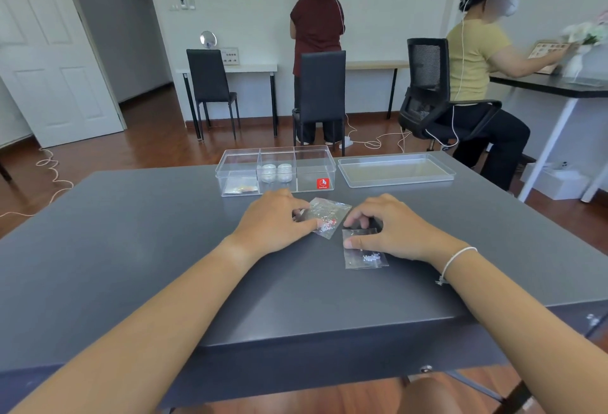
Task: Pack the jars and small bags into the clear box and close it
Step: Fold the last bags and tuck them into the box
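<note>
A clear box (275,152) with three compartments stands open at the far middle of the grey table. Two small jars (276,173) sit in its middle compartment and a small bag (241,187) lies in the left one; the right compartment holds only a red sticker. The clear lid (396,170) lies flat to the box's right. My left hand (274,221) pinches a small bag with red and white beads (327,216) on the table. My right hand (390,229) pinches the top of a small bag with white beads (363,254).
The grey table (164,249) stretches wide to both sides of my hands. Beyond it stand dark chairs (320,98), a person standing at a far desk and another seated at the right. Cables lie on the wooden floor.
</note>
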A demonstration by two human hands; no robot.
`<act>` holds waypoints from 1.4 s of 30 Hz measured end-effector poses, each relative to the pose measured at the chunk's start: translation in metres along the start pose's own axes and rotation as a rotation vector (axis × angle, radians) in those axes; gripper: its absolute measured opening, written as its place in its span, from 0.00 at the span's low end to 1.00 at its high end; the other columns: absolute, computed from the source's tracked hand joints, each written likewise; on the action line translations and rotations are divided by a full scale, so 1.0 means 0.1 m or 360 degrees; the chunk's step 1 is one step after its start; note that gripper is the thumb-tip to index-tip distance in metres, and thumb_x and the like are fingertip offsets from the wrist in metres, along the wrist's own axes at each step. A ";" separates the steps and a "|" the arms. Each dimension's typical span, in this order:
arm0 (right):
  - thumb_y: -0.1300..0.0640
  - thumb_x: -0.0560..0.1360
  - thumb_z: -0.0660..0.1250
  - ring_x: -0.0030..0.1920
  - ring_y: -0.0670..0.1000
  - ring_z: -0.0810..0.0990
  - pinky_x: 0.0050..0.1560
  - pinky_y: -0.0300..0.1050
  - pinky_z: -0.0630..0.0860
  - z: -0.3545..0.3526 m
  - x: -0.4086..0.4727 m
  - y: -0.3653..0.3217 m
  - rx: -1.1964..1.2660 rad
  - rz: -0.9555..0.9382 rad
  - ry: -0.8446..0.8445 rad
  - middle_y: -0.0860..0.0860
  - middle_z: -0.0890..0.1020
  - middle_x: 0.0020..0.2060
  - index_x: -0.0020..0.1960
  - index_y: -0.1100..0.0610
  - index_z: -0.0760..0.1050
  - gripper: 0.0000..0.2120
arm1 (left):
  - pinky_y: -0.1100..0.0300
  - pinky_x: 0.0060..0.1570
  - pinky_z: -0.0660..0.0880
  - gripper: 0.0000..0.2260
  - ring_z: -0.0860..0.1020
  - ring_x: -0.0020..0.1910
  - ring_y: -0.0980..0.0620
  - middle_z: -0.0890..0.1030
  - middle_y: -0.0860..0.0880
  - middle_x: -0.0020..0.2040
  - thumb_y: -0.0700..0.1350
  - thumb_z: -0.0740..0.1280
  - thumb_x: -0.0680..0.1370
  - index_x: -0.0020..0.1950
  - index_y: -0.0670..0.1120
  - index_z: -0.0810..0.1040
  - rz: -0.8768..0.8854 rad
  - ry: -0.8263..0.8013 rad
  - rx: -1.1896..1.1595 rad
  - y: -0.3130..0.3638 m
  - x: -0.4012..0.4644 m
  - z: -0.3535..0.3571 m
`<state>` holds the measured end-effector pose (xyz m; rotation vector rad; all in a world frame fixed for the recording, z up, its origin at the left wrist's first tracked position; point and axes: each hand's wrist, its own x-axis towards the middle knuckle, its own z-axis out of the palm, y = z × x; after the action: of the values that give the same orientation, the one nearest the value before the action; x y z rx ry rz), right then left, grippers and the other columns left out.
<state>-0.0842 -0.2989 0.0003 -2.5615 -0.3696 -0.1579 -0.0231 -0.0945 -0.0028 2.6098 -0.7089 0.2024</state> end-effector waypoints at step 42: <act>0.47 0.72 0.66 0.60 0.48 0.63 0.67 0.51 0.59 -0.04 -0.08 -0.01 0.0057 0.0046 -0.0217 0.42 0.69 0.54 0.57 0.40 0.72 0.14 | 0.64 0.44 0.65 0.22 0.72 0.39 0.58 0.73 0.57 0.38 0.41 0.69 0.72 0.65 0.47 0.73 -0.0366 0.0077 -0.0594 -0.18 0.05 -0.02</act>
<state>-0.0920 -0.3018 0.0029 -2.5481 -0.3827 0.0343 -0.0093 -0.0820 -0.0065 2.2944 -0.3813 0.0561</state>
